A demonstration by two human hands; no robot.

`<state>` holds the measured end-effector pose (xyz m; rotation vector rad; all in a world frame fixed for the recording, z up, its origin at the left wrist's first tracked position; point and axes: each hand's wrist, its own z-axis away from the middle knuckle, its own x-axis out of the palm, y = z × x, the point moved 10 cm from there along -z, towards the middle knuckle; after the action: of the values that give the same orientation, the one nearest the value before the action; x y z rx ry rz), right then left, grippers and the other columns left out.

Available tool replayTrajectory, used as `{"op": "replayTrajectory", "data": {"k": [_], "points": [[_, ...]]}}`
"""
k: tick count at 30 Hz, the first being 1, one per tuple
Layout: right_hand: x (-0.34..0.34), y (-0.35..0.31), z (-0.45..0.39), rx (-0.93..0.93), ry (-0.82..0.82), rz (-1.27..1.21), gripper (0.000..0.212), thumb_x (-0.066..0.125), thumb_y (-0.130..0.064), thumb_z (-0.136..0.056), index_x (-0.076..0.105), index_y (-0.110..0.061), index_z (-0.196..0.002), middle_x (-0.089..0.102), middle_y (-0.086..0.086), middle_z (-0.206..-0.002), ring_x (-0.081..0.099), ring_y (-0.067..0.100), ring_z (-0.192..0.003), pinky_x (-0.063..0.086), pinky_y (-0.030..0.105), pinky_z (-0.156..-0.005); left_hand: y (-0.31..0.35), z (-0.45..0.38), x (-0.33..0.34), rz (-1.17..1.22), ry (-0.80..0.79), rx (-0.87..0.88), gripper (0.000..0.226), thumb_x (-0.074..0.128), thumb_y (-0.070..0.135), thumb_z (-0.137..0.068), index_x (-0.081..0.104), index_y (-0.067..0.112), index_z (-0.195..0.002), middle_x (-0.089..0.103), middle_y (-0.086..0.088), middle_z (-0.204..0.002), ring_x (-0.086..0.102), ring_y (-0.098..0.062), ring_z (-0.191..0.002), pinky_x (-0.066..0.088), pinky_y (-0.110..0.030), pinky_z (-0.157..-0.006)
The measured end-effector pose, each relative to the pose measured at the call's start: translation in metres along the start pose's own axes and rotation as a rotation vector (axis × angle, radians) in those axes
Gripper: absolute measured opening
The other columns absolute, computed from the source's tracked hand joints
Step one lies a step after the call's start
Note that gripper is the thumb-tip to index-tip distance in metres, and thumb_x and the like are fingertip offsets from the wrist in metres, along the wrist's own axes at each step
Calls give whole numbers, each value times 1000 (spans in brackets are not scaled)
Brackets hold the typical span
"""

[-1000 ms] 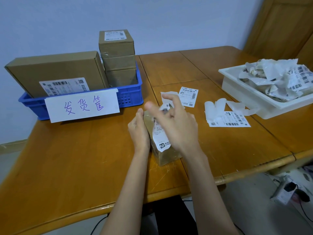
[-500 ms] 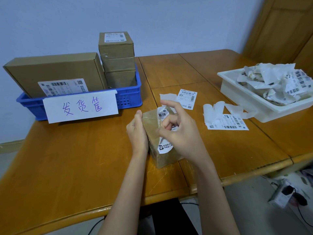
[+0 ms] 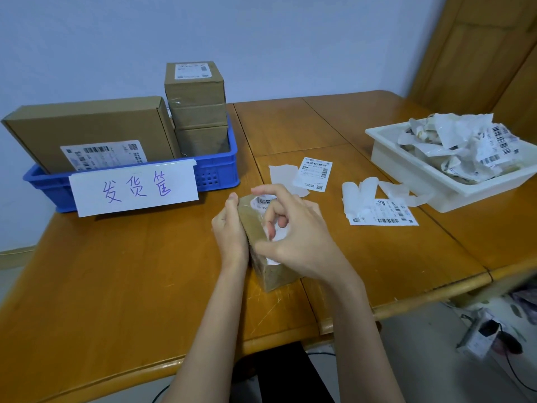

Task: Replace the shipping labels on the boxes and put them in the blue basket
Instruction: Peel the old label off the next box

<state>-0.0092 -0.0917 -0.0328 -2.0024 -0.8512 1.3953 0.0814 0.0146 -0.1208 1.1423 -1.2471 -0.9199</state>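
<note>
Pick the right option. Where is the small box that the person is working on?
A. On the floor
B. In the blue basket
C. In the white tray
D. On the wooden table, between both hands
D: the small box stands on the wooden table, with the left hand against its side and the right hand over its label.

From my remote seat I saw a pale blue wall [image 3: 261,39] behind an orange-brown wooden table [image 3: 101,286]; a wooden door [image 3: 479,53] stood at right; light-coloured floor [image 3: 421,344] lay below.

Handwritten purple "发货筐" on white sign [image 3: 134,188] fronting blue basket [image 3: 216,170], label print illegible
</note>
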Motion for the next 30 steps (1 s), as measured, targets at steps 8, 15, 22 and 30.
{"op": "replayTrajectory", "data": {"k": [8,15,22,30], "points": [[-27,29,4,191,225,-490,41,62,9,-75,61,-18,-105,56,-5,-59,51,10,-65,46,15,-70,1,2,1,3,-11,-3,48,46,30,-102,45,16,-56,52,10,-51,51,-2,-49,40,-16,-48],[-31,51,10,326,406,-755,29,59,8,-78,63,-17,-91,53,0,-65,51,15,-72,46,16,-70,-4,-1,-1,-26,-14,-24,44,47,35,-100,44,14,-62,48,-2,-61,46,-12,-57,37,-24,-53],[-26,68,8,369,406,-1379,24,63,-2,-82,60,-12,-103,68,7,-102,67,16,-92,54,26,-82,-4,0,-3,-30,-1,-44,46,47,34,-101,41,17,-58,47,2,-57,46,-9,-54,38,-20,-51],[-37,75,8,329,482,-1365,14,53,-2,-94,57,-16,-94,70,7,-103,66,18,-94,48,30,-89,-7,-7,11,-42,-182,-162,44,38,54,-99,66,26,-116,69,1,-105,63,-17,-104,48,-37,-92]]}}
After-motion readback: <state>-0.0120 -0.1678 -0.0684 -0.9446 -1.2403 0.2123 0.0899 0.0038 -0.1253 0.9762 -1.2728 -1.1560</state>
